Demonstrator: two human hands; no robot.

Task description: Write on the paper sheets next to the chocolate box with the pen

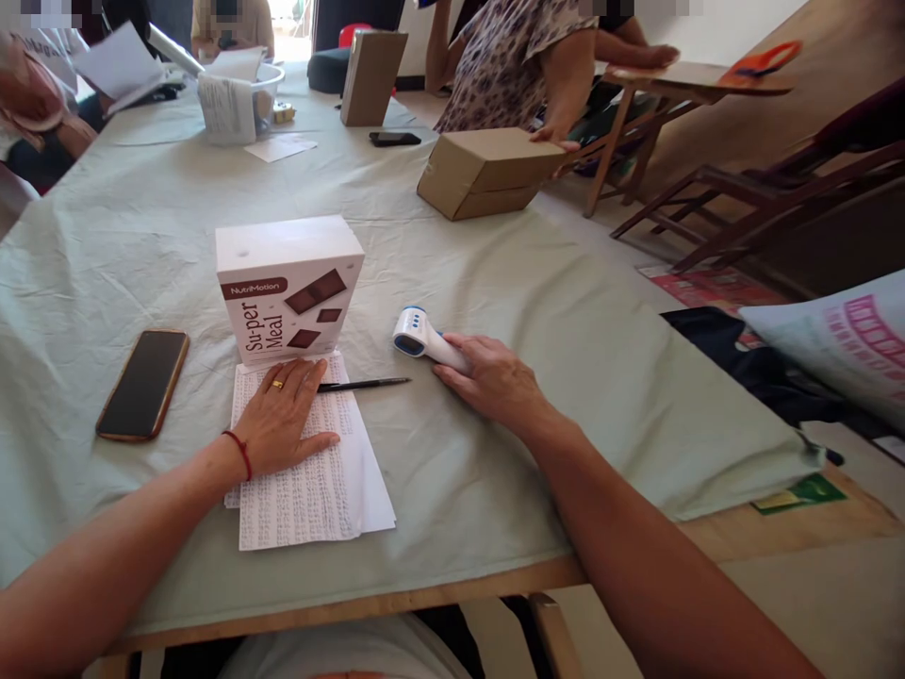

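Note:
My left hand (pixel 284 422) lies flat, palm down, on handwritten sheets of paper (pixel 297 514), its fingers stretched toward a white NutriMotion box (pixel 289 292). Just beside those fingers a black pen (pixel 374 384) rests across the papers and onto the cloth, one end close to the hand. The handle of a white and blue infrared thermometer (pixel 417 335) is wrapped by my right hand (pixel 491 377), low over the tablecloth. The thermometer's head, with its buttons and dark display, points up and left; most of its handle is hidden under the fingers.
A phone (pixel 143 385) lies to the left. Farther back are a cardboard box (pixel 487 170) touched by another person's hand, an upright box (pixel 373 80), a dark phone (pixel 394 139) and a plastic basket (pixel 261 99) with papers. Wooden chairs (pixel 714 203) stand at right.

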